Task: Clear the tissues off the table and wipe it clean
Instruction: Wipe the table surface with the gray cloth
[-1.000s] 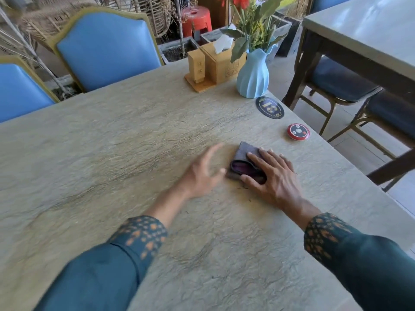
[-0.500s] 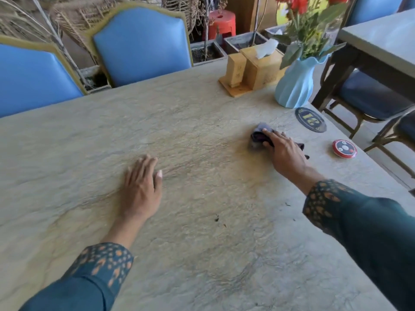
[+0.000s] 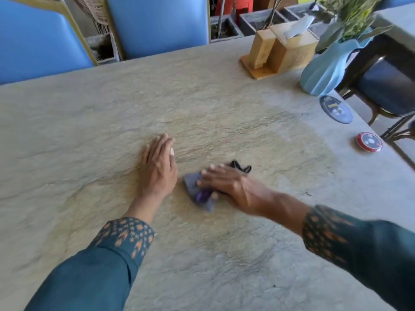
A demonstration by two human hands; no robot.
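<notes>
A grey-purple cloth [image 3: 197, 193] lies bunched on the stone-look table [image 3: 89, 131] near its middle. My right hand [image 3: 226, 185] presses flat on the cloth with straight fingers pointing left; the hand is motion-blurred. My left hand [image 3: 158, 167] rests palm down on the bare table just left of the cloth, fingers together and straight. A darker damp streak marks the surface right of the cloth. No loose tissue shows on the table.
At the back right stand a wooden tissue box [image 3: 292, 49] with a holder [image 3: 261, 51], a blue vase [image 3: 330, 70] with flowers, a dark round coaster [image 3: 336, 109] and a red call button [image 3: 369, 141]. Blue chairs [image 3: 157, 23] line the far edge; another table stands right.
My right hand has dragged the cloth from the right side toward the table's middle, up close to my left hand. The left hand stays flat on the table.
</notes>
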